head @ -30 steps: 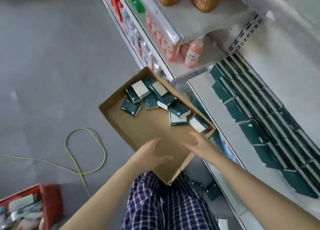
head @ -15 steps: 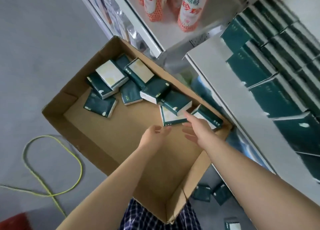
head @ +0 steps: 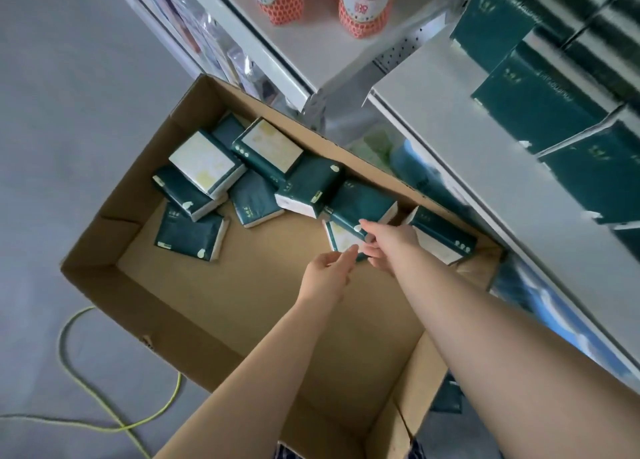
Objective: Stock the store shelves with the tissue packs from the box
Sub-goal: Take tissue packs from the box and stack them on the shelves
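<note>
Tissue packs (head: 256,199) lie loose at the far end of the cardboard box (head: 104,285), flat on its bottom and turned every which way, some pale face up, others showing dark green. Nearest our hands we see the pale-faced pack (head: 341,238). It lies flat, pale side up, half tucked under a dark green pack (head: 360,204). Its long axis seems to run across the box toward the right wall, though much of it is hidden.

Our right hand (head: 389,247) grips this pack at its right end, thumb on top and fingers (head: 373,250) curled at the near edge. The thumb tip also touches the dark pack's corner. Our left hand (head: 327,275) reaches in just beside it, relaxed and holding nothing, its fingertips at the pack's near edge.

A wall-side pack (head: 441,238) lies with its long axis following the box's right wall. Beside the box is a white shelf (head: 433,140), where shelved packs (head: 540,112) stand on edge in close rows. Two orange-patterned bottles (head: 363,8) stand on the neighbouring board. To the left a yellow cable (head: 65,347) loops over the grey floor (head: 69,129).
</note>
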{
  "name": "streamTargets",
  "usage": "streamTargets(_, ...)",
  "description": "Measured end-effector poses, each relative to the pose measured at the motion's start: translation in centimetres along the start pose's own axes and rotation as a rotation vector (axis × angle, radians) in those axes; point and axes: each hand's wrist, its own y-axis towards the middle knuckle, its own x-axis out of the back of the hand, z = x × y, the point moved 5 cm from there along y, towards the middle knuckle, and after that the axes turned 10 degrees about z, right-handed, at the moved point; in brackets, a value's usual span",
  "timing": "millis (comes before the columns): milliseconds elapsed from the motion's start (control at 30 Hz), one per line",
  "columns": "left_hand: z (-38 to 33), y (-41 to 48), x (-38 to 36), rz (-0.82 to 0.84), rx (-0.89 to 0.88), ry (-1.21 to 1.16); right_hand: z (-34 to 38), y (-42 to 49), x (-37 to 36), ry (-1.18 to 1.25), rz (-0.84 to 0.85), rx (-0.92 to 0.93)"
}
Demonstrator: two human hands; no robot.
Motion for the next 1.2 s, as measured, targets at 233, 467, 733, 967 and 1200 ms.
streamTargets(233, 1.6, -2.2, 2.1, -0.045, 0.022, -0.123, -1.5, -3.3, 3.1, -0.207, 0.057, 0.318)
streamTargets(467, -3.0, -6.3, 5.4, -0.173, -0.101, -0.157, 2.7, -9.6, 4.3, -0.353, 0.316, 0.308)
streamTargets(733, -11.3, -13.7, 5.0, 0.350, -0.189, 0.205, 6.9, -19.7, 2.3, -0.472, 0.615, 0.231)
streamTargets(967, -13.7, -21.0, 7.0, 0.260, -0.245, -0.334, 6.3, -29.0, 3.5, -0.072, 0.519, 0.323)
streamTargets(1200, -14.2, -28.3, 4.5, 0.389, -0.211, -0.735, 3.1, -35.4, 2.5, 0.507, 0.400, 0.372)
